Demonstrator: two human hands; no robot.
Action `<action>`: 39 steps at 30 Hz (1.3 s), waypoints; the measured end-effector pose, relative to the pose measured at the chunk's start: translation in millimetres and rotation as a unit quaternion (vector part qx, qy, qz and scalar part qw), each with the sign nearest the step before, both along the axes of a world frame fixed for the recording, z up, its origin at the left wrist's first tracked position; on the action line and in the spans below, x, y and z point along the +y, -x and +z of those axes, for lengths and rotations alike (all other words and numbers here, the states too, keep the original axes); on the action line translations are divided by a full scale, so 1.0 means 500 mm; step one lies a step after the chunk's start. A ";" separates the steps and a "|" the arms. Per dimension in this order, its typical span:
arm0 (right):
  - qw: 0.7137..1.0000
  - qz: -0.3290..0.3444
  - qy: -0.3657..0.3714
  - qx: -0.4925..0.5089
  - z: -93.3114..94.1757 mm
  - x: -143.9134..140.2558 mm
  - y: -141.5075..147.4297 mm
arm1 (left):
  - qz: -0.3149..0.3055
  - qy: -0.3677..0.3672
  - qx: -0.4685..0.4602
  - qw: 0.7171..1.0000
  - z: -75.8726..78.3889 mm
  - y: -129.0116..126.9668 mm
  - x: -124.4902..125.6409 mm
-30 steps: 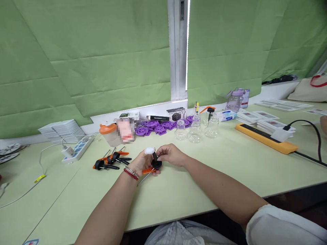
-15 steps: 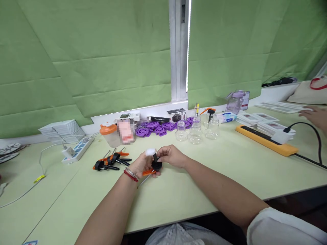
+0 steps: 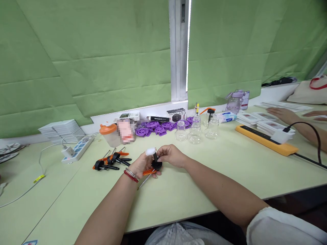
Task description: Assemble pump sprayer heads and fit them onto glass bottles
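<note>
My left hand (image 3: 140, 165) is closed around a black-and-orange bottle top (image 3: 156, 165), which has a round black cap, an orange lever and a thin metal rod slanting down towards me. A white piece (image 3: 150, 151) sits at the upper end of its black stem, above the left fingers. My right hand (image 3: 173, 155) pinches at the black stem from the right; its fingertips touch the part just above the cap. Left of my hands, several similar black-and-orange tops (image 3: 111, 161) lie together on the table (image 3: 194, 190).
Clear glass bottles (image 3: 195, 132) stand beyond my right hand, with purple plastic parts (image 3: 153, 127) behind. A yellow power strip (image 3: 265, 140) lies to the right, a white one (image 3: 78, 149) to the left. Another person's hand (image 3: 282, 114) rests near white cards (image 3: 272, 128).
My hands and the bottle top have hardly moved. At the right, the other person's arm has reached further in over the cards, and a second hand shows at the edge.
</note>
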State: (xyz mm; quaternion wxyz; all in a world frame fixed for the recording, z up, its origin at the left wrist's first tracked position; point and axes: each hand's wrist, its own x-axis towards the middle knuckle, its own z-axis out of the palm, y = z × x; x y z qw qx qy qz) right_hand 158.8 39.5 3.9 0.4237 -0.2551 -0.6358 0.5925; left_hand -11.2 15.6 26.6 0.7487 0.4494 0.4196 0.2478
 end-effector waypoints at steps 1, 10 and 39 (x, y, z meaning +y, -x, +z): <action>1.000 0.001 0.001 0.000 0.000 0.000 0.000 | -0.003 -0.001 -0.002 1.000 0.000 -0.001 -0.001; 1.000 0.003 -0.001 -0.002 0.006 -0.004 -0.001 | -0.003 -0.021 0.010 1.000 0.004 -0.005 -0.009; 1.000 -0.019 0.001 -0.016 0.010 -0.009 0.001 | 0.014 0.006 -0.012 1.000 0.009 -0.005 -0.006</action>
